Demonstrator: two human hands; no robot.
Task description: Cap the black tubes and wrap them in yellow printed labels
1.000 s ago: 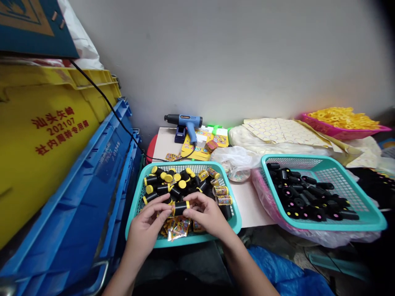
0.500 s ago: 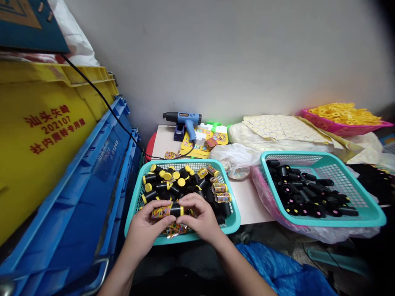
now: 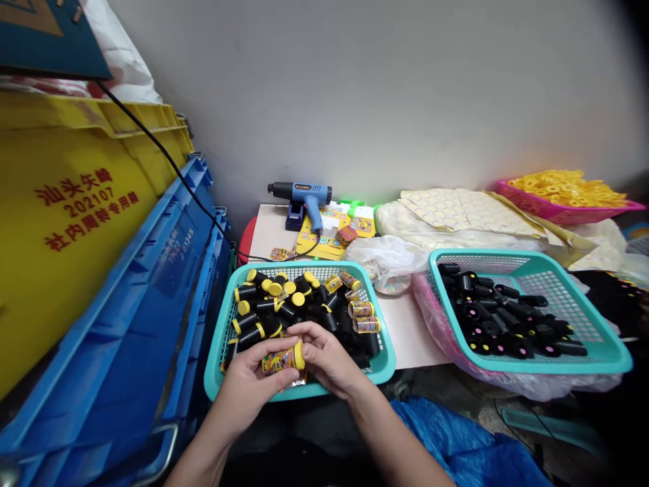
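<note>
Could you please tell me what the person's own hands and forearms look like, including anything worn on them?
The left hand and right hand are both ungloved. The left forearm and right forearm are bare as far as the picture shows, with no sleeve in view. I see no watch or bracelet on either wrist.

The left grip [image 3: 253, 375] and right grip [image 3: 329, 358] were bare five-fingered hands. The left forearm [image 3: 203, 436] and right forearm [image 3: 398, 433] were likewise bare, from wrist to lower edge of view. Between them, dark, near-black clothing [image 3: 299, 463] was noted, its detail lost in shadow.
</note>
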